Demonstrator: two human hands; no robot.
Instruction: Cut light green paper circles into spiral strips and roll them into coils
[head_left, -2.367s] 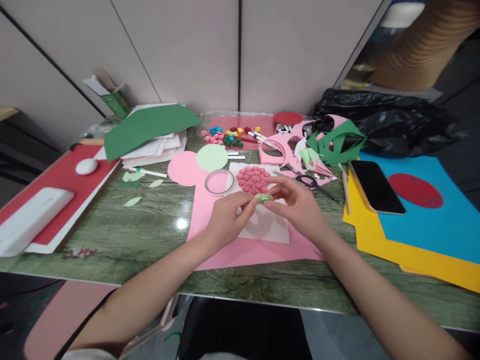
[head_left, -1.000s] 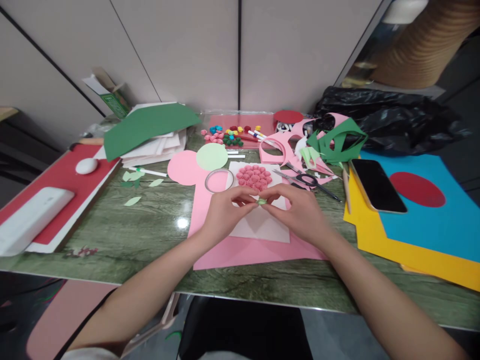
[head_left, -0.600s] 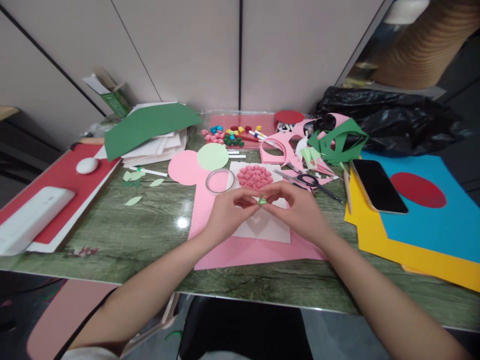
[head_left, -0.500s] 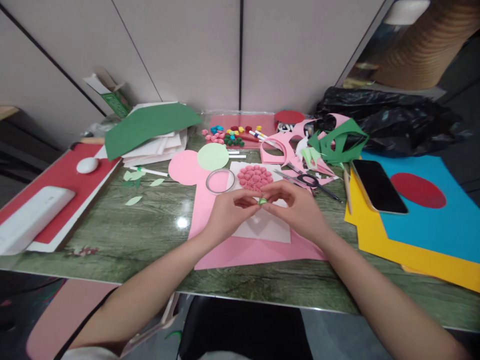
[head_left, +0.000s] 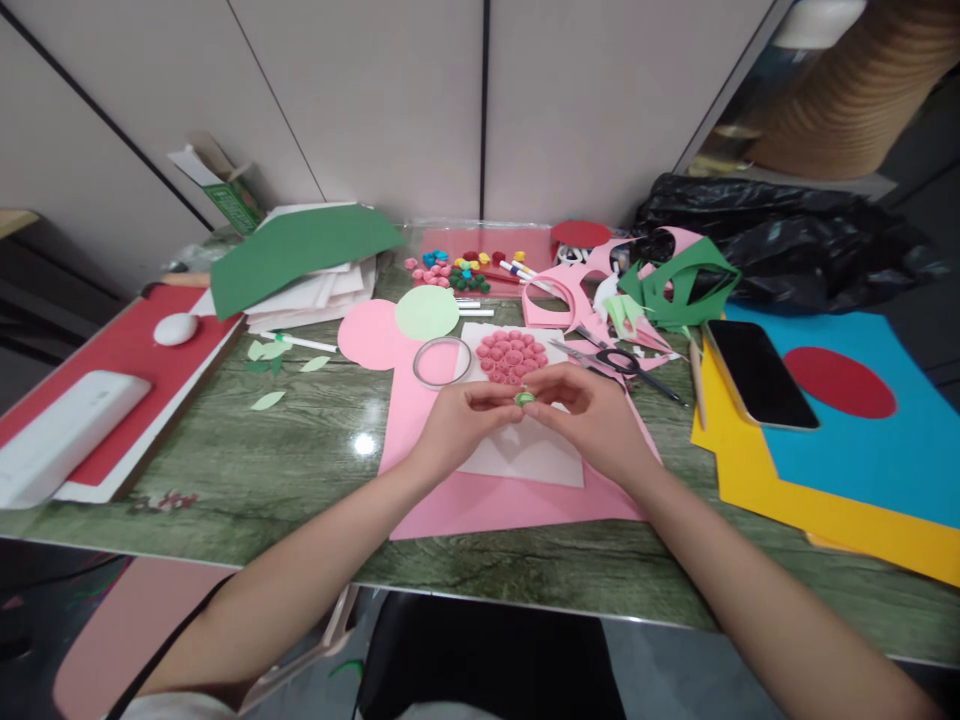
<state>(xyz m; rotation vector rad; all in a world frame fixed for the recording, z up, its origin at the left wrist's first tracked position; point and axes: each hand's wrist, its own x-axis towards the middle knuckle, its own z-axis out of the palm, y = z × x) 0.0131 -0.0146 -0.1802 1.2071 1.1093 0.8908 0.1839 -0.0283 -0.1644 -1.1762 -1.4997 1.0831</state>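
Observation:
My left hand (head_left: 459, 428) and my right hand (head_left: 596, 420) meet over a white sheet (head_left: 525, 462) that lies on a pink sheet (head_left: 480, 500). Both pinch a small light-green paper roll (head_left: 524, 398) between their fingertips. Just beyond the roll sits a cluster of pink rolled paper roses (head_left: 511, 356) on the white sheet. A clear tape ring (head_left: 441, 361) lies to the left of the roses.
Scissors (head_left: 622, 362) and pink and green paper scraps (head_left: 675, 285) lie behind my right hand. A phone (head_left: 757, 372) rests on yellow and blue sheets (head_left: 862, 450) at the right. Green card on a paper stack (head_left: 300, 255), loose green leaves (head_left: 266, 402) and a red mat (head_left: 112, 350) are at the left.
The light-green strip has been wound from a loose loop into a small tight roll between my fingertips. Both hands stayed over the white sheet.

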